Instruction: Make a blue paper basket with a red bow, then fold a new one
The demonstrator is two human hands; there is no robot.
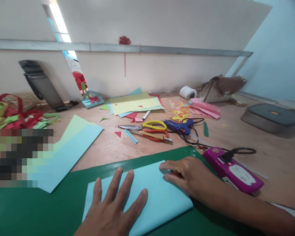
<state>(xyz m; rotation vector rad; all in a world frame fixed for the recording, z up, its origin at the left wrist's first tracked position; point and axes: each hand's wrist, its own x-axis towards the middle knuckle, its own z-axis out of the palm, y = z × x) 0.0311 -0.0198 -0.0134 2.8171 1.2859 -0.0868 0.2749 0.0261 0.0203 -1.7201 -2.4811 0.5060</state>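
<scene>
A light blue sheet of paper (154,200), folded over with a rounded fold along its lower right side, lies on the green mat (19,209). Spread flat on its left part is my left hand (113,206), fingers apart and pressing down. My right hand (184,173) is at the paper's far right corner, with curled fingers and the thumb closed on the edge there. The underside of the paper and some of the right fingertips are hidden.
Beyond the mat lie scissors (157,126), a blue glue gun (180,126), stacked coloured sheets (135,103) and paper scraps. A purple power strip (232,170) with a plugged cord sits right. More blue and green sheets (76,144) lie left, near a dark bottle (43,85).
</scene>
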